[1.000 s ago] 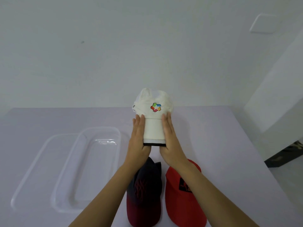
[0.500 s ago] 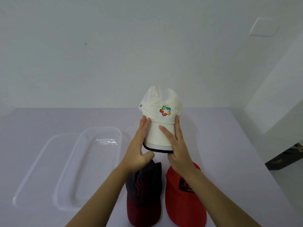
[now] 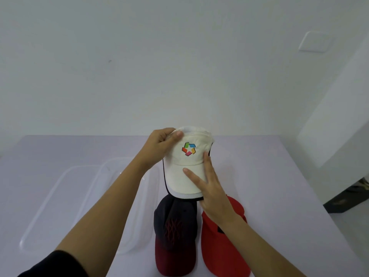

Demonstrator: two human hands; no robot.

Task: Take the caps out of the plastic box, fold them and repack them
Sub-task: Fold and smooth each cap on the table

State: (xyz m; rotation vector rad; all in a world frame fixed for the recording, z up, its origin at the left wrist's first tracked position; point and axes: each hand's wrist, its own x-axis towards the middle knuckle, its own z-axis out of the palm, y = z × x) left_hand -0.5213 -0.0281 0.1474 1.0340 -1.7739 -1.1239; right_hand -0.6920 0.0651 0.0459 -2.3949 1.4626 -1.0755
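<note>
I count three caps: one white fabric cap (image 3: 185,172) with a many-coloured badge, one dark navy cap (image 3: 175,236) that fades to maroon at the peak, and one red cap (image 3: 223,246). There are two clear plastic pieces side by side: one deeper clear plastic box (image 3: 139,216) and one flatter clear plastic tray (image 3: 60,196). Two hands are mine, one left hand (image 3: 161,144) and one right hand (image 3: 209,188). There is one pale lilac table (image 3: 279,196) and one white square wall plate (image 3: 314,42)
</note>
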